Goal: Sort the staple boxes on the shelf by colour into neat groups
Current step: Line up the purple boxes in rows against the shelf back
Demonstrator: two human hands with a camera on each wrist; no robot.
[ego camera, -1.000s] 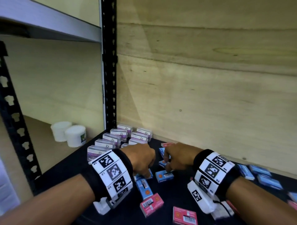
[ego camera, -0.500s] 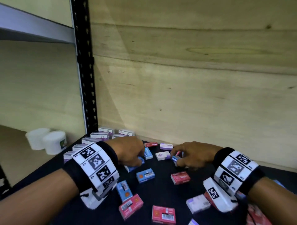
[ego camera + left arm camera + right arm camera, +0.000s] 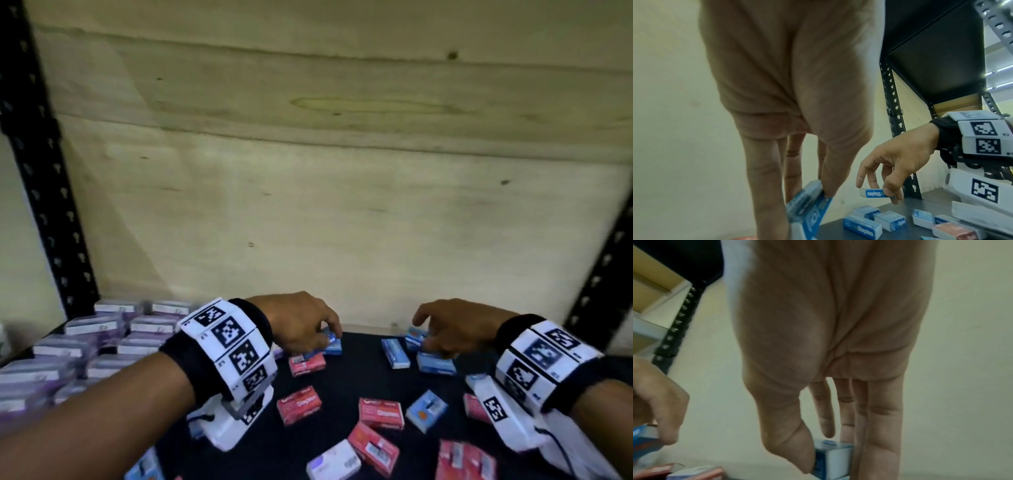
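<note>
Both hands work at the back of the black shelf. My left hand grips a blue staple box low over the shelf; the left wrist view shows this blue box between thumb and fingers. My right hand pinches another blue box just above the shelf, also seen in the right wrist view as a blue box. Loose blue boxes lie beneath it. Purple boxes stand grouped at the left. Red boxes are scattered in front.
A plywood back wall closes the shelf behind. Black perforated uprights stand at the left and right. A white and purple box lies among red ones near the front edge.
Both hands have shifted right along the shelf, away from the purple group. The right hand has lifted a blue box off the shelf, and more red boxes have come into sight.
</note>
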